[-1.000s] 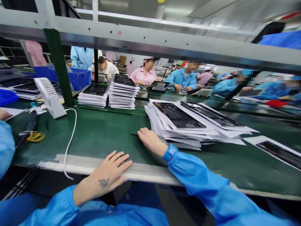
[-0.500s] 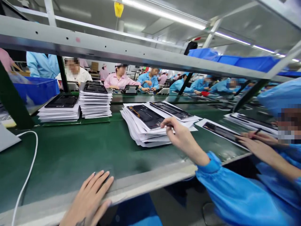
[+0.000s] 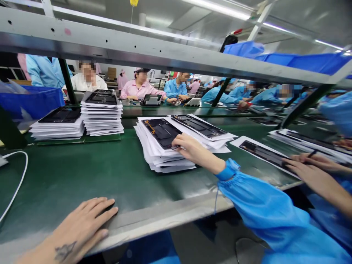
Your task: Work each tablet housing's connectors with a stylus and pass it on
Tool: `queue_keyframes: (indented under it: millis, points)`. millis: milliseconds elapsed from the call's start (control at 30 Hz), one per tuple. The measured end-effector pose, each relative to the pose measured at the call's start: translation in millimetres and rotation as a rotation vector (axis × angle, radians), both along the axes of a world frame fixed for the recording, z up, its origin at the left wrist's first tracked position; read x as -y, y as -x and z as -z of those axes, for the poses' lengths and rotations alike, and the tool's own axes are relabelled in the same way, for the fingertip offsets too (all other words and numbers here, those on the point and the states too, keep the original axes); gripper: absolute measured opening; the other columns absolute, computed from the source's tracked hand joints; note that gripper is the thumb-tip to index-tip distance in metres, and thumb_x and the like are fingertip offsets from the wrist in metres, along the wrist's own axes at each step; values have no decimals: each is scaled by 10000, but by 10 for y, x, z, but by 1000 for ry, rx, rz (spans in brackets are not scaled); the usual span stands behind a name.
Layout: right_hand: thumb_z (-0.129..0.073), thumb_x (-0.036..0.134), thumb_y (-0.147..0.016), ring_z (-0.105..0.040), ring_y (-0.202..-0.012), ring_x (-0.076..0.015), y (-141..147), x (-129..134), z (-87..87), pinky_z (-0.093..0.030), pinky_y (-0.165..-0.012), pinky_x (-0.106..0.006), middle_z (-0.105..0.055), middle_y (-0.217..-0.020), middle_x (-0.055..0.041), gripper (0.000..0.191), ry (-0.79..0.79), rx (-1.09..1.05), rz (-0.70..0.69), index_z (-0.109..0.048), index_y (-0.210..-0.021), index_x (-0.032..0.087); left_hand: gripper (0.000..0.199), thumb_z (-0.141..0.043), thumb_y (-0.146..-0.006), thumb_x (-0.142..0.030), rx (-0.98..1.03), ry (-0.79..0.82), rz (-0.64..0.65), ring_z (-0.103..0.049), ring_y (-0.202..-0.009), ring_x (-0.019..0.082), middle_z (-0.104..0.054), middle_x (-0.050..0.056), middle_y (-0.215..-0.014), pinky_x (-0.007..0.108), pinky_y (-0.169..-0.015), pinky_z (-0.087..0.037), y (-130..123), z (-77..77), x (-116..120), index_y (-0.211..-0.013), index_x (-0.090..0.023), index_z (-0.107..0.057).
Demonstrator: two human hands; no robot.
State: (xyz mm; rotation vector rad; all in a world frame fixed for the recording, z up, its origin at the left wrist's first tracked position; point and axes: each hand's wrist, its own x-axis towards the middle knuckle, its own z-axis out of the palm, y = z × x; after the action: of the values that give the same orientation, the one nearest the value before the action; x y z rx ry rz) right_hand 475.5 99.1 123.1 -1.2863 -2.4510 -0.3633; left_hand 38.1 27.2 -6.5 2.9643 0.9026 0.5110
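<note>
Here the black panel (image 3: 161,132), slanting lengthwise toward lower right near frame centre, is touched at its lower end by the curled right hand (image 3: 191,147), whose pinch cannot be told.

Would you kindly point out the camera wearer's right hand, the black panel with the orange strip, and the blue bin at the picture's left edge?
Right hand (image 3: 192,148), head view: back of the hand.
Black panel with the orange strip (image 3: 165,134), head view: its dark middle.
Blue bin (image 3: 38,101), head view: its side wall.
</note>
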Motion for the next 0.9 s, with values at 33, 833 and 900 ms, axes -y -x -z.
queue_keyframes:
  millis: [33,833,900]
  points:
    - [-551,132,-896,-560,-848,-223,-6,3,-15,-442,-757,-336,-642,-893,-75,124,6,15,-13,-651,-921,200,460,-510,-1006,-412,-36,35,35,-627,-1246,246,-614,-9,-1426,342,-1043,-508,-32,-118,-51,-1466,-410,-499]
    - [-454,128,-992,-577,-814,-210,1066,342,-32,-472,-765,-356,-662,-908,-73,187,-289,-241,-288,-626,-1020,194,465,-645,-881,-544,1046,1123,14,-660,-796,174,-724,75,-935,258,-731,-533,-1408,-1194,-1319,-1066,-118,-671]
    - [-420,284,-1052,-625,-857,-213,1180,682,92,-493,-790,-368,-687,-973,-87,265,-237,-501,-315,-634,-1172,184,421,-699,-854,-478,1059,1119,-80,-658,-820,182,-724,59,-948,261,-739,-529,-1024,-1105,-983,-1091,-130,-679]
